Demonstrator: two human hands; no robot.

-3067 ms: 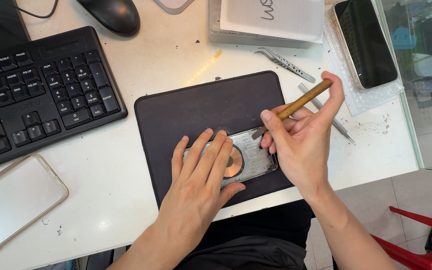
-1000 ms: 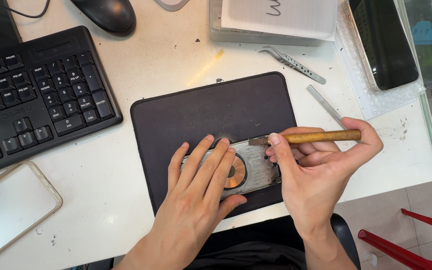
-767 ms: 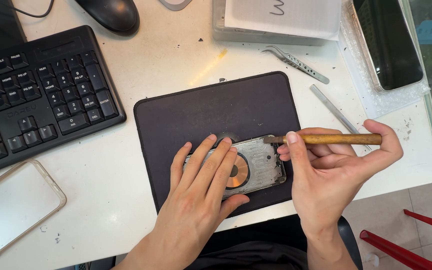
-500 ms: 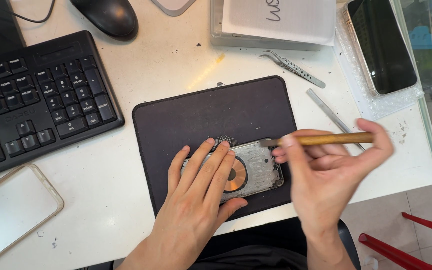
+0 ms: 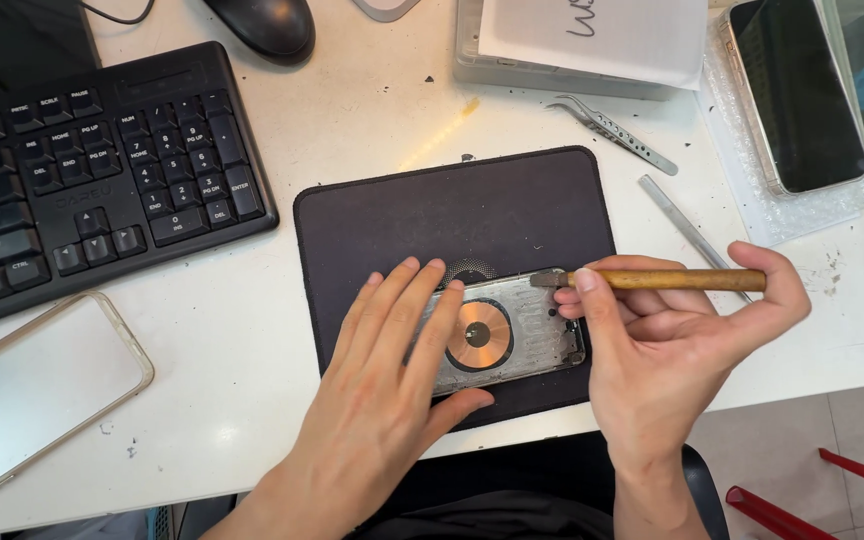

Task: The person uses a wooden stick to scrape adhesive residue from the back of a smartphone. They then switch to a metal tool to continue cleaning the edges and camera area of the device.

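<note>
An opened phone back housing (image 5: 512, 335) with a round copper coil lies on a dark mat (image 5: 452, 220) near the desk's front edge. My left hand (image 5: 387, 385) lies flat on the housing's left part and pins it down. My right hand (image 5: 672, 350) grips a brown wooden-handled tool (image 5: 667, 280), held level, with its metal tip touching the housing's upper right corner.
A black keyboard (image 5: 92, 170) sits at the left, a mouse (image 5: 262, 25) above it. A phone in a clear case (image 5: 32, 390) lies front left. Metal tweezers (image 5: 612, 130), a thin metal strip (image 5: 682, 225), a dark phone on bubble wrap (image 5: 792, 90) and a grey box with paper (image 5: 582, 40) are behind.
The right hand has swung the tool from a slant to level and shifted its tip slightly along the housing's upper right edge. The left hand has stayed pressed on the housing.
</note>
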